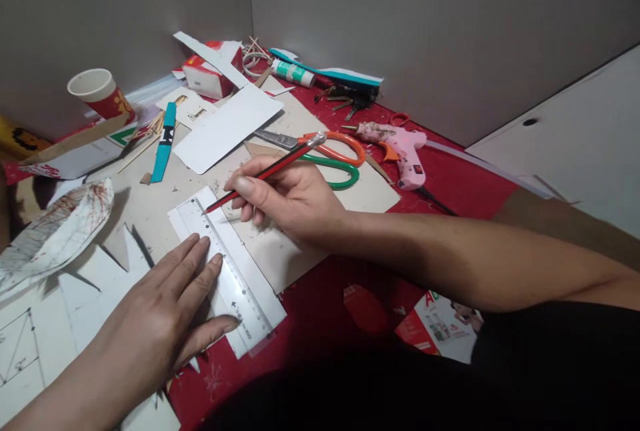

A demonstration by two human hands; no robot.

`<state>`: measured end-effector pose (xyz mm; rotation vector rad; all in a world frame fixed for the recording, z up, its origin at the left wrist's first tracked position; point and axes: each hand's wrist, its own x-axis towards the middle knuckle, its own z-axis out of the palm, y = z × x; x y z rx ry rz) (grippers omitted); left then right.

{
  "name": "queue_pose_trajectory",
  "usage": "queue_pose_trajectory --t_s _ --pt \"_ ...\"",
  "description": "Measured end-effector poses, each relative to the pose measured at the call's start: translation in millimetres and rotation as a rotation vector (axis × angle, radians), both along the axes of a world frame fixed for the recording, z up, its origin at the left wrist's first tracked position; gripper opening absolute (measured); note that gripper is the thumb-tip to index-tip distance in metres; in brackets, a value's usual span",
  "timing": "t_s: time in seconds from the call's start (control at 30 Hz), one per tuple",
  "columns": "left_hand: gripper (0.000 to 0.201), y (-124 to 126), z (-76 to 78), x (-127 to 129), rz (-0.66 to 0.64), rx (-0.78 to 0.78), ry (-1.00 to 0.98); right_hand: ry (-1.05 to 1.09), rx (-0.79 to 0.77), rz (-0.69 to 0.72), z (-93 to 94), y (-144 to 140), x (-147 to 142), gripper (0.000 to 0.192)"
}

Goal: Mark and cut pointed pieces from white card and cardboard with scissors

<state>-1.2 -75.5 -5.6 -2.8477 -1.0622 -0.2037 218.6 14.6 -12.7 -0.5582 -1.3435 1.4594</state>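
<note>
My left hand point(173, 297) lies flat with fingers spread on a clear plastic ruler point(235, 284), pressing it onto a strip of white card point(267, 304). In my right hand point(295, 201) is a red and black pencil point(270, 171), pinched between thumb and fingers. Its tip meets the ruler's edge near the far end of the card; whether it touches the card I cannot tell. Just beyond my right hand lie scissors point(345, 151) with one orange and one green handle, their blades partly under a white card piece point(230, 127).
A pink glue gun point(395, 151) rests on the red tablecloth point(460, 177) at right. Behind are a glue tube point(293, 73), a red and white box point(213, 74) and a paper cup point(100, 94). Cut white paper shapes point(103, 277) and a curved paper piece point(60, 231) lie at left.
</note>
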Motion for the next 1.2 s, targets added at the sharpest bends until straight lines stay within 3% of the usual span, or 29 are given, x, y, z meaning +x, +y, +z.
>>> queue_pose_trajectory --t_s 0.33,0.6,0.8,0.97,1.2 --pt "0.065 -4 5.4 -1 0.037 -0.035 0.022 -0.152 0.058 -0.052 -1.8 0 2 0.015" --pt "0.126 -15 10.7 11 0.112 -0.176 0.152 -0.319 0.114 -0.063 -2.8 1 1 0.016" --pt "0.110 -13 10.7 11 0.127 -0.234 0.196 -0.419 0.164 -0.042 -1.3 3 2 0.019" --pt "0.111 -10 10.3 5 0.159 -0.267 0.169 -0.638 0.355 0.027 -2.9 4 1 0.022" --pt "0.113 -4 8.1 3 0.195 -0.299 0.157 -0.873 0.697 0.170 -19.7 4 -1 0.022"
